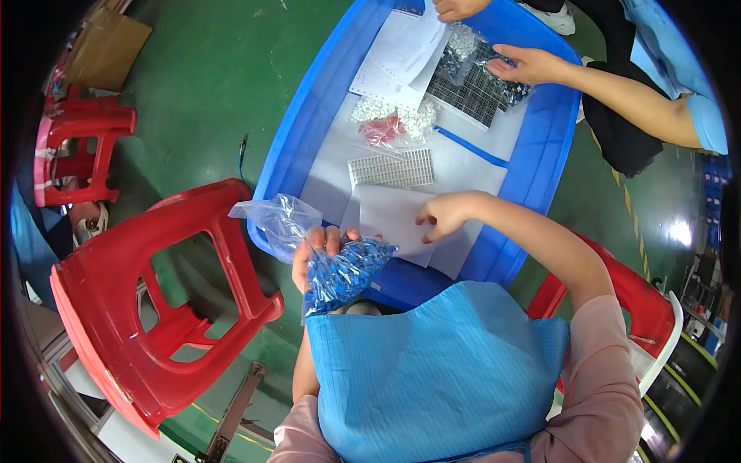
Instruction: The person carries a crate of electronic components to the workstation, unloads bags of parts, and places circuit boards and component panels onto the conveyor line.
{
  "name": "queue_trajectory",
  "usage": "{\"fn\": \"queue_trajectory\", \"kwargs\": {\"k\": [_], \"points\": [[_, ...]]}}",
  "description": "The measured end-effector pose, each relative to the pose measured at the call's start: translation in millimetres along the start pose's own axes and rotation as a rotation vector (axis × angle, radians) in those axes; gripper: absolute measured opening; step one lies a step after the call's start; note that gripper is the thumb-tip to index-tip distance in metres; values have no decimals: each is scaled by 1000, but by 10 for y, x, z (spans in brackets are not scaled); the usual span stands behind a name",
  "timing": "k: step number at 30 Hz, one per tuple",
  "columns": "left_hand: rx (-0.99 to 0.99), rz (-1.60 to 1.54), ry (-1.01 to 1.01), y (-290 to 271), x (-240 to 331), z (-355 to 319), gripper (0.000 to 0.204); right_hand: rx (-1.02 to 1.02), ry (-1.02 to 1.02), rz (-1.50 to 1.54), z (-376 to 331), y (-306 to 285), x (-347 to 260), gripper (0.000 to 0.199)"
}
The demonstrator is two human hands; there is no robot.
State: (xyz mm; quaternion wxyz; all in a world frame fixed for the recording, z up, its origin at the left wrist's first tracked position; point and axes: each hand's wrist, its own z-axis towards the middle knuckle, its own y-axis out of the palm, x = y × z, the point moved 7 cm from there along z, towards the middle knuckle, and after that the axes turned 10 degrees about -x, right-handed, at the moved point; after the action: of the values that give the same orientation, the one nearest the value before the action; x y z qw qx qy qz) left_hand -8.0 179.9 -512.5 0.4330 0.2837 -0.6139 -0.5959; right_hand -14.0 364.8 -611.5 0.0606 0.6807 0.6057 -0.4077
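Left hand: the left hand [315, 253] is closed around a clear plastic bag [340, 270] full of small blue pieces; it holds the bag at the near edge of the big blue tub [556, 139]; the empty top of the bag puffs up to the left.
Right hand: the right hand [444, 216] is inside the tub; its fingers are bent down and touch a white sheet of paper [390, 220]; it holds nothing that I can see.
Tub: on its white floor lies a white tray with many little holes [391, 168], just past the sheet; farther back is a bag of white and red bits [392, 123]; more white papers [401, 54] lie at the far end.
Other person: another person's hand [525, 65] rests on a bag of dark pieces [478, 81] at the far right of the tub.
Around: a red plastic stool [162, 301] lies tipped on the green floor [208, 77], left of the tub; a second red stool [81, 147] stands farther left.
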Motion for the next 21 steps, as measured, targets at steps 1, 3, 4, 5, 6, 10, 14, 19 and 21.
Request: {"fn": "queue_trajectory", "kwargs": {"k": [1,3,4,5,6,10,14,19,21], "points": [[12,-9,2,-2,20,-8,20,-8,-101,160,-18,22,-76,27],[0,-9,-5,-1,-12,-3,20,78,60,291,-1,-334,100,24],[-11,-1,-4,24,1,-5,20,161,212,417,-4,-506,226,22],[-11,1,-4,24,3,-2,20,378,282,36,-53,-714,226,23],[-18,-1,-2,25,4,2,20,587,343,-350,-112,-874,143,23],[3,0,8,-5,27,-15,20,981,252,-740,64,-1066,-99,33],[38,17,-19,-22,-66,13,18,1042,299,-969,429,-1065,123,34],[27,34,-14,-47,20,-50,19,885,328,-669,612,-1214,60,23],[24,40,-8,-13,16,-27,20,1021,179,-426,371,-1423,44,16]]}}
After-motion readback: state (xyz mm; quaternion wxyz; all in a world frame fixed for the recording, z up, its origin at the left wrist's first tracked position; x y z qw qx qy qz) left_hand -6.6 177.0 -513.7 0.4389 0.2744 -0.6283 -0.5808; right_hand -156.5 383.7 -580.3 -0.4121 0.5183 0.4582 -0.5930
